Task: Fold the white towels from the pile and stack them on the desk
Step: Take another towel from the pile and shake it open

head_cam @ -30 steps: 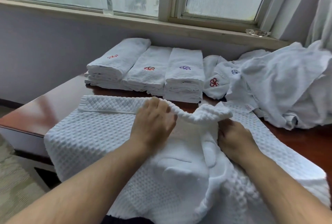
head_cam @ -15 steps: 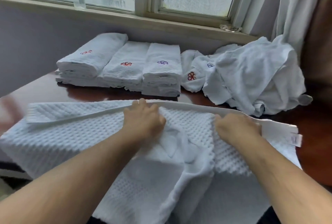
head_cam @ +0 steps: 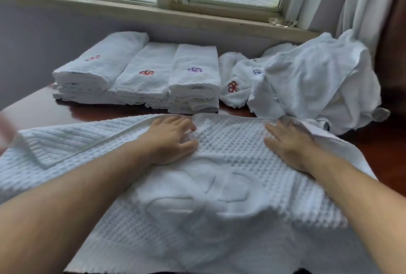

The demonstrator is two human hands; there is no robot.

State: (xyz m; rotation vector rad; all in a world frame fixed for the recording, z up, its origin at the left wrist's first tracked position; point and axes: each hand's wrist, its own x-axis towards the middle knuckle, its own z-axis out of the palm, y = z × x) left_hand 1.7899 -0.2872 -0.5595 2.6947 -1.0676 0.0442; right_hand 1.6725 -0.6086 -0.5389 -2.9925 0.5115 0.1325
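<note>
Hands (head_cam: 173,139) flat on waffle towel (head_cam: 230,218)

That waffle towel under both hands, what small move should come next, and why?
Probably sweep both hands outward to flatten it. The left hand and right hand lie flat on the waffle towel, which is spread on the desk but rumpled in the middle; its left corner is turned over.

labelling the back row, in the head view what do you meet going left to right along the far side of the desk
Stack with red-and-dark logo → stack with red logo → stack with purple logo → loose towel with red flower → unfolded pile.
</note>
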